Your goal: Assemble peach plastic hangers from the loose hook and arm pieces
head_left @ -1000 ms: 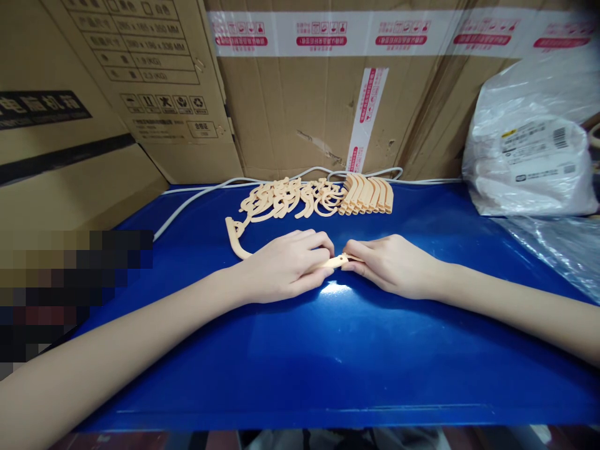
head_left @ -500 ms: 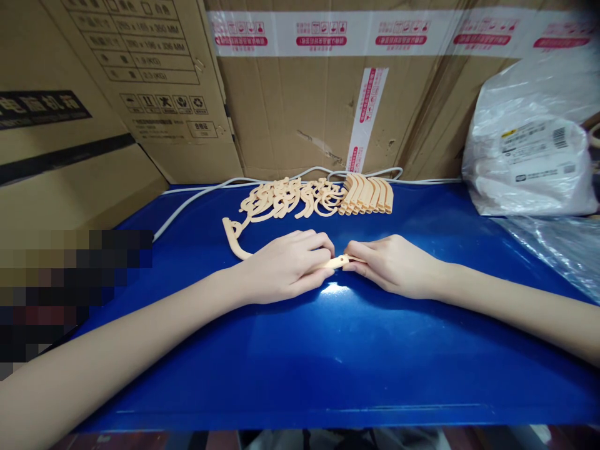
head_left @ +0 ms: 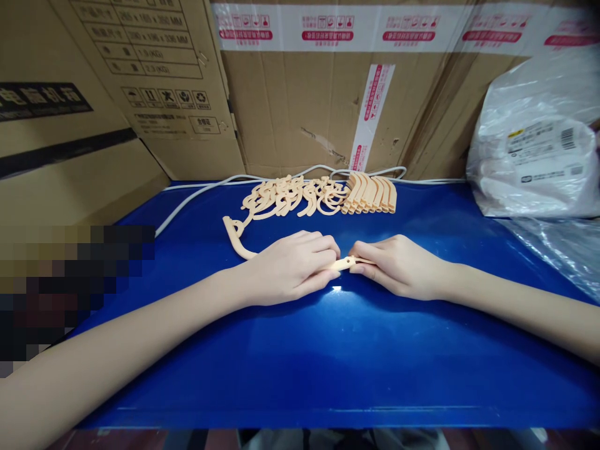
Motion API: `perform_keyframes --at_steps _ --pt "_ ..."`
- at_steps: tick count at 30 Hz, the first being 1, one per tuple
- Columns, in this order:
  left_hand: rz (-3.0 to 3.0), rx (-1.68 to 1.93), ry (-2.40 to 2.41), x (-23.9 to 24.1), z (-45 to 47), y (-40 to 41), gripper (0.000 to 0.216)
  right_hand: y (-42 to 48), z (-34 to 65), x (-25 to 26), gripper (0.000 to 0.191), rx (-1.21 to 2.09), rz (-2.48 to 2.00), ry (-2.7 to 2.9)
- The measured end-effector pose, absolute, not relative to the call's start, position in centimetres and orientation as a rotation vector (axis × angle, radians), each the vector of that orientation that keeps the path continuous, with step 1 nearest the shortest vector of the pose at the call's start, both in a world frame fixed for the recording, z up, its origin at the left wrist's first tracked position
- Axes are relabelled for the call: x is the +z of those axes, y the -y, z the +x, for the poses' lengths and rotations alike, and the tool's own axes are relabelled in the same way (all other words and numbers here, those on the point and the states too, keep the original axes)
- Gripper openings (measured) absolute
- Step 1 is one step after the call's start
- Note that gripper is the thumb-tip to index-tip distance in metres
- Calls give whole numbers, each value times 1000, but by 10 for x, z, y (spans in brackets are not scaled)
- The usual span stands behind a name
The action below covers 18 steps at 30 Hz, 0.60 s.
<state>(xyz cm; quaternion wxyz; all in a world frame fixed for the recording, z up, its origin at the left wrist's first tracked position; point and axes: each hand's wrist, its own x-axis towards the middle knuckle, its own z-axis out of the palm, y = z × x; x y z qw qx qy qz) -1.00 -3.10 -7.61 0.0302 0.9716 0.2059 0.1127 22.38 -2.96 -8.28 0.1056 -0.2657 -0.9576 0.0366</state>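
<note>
A long peach plastic hanger piece (head_left: 237,240) lies on the blue table (head_left: 300,350); its hooked end shows left of my hands and its tip with a small hole pokes out between them. My left hand (head_left: 288,269) covers and grips the middle of the piece. My right hand (head_left: 398,265) pinches the tip, fingertips nearly touching the left hand's. Both hands rest on the table. Behind them lies a row of more peach parts: a tangle of hooked pieces (head_left: 290,197) and a neat stack of curved pieces (head_left: 372,194).
Large cardboard boxes (head_left: 309,94) wall off the back and left. A white cable (head_left: 197,197) runs along the table's far edge. A white plastic bag (head_left: 534,150) with labels sits at the right, with clear film (head_left: 562,250) below it.
The view has shifted slightly; both hands keep the same hold on the peach piece, barely moving.
</note>
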Motion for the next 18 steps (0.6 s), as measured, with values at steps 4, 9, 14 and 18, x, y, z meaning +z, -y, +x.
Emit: perform_keyframes --at_steps 4,9,14,18 --pt "2984 352 -640 -76 -9 31 29 30 224 -82 30 162 -779 2804" --pt "2952 366 -644 -74 -7 33 28 31 224 -81 28 209 -780 2797" --pt "2945 389 -642 -74 -7 33 29 31 224 -81 28 243 -791 2801" --pt "2957 379 -643 -75 -6 33 29 32 223 -81 27 234 -779 2808"
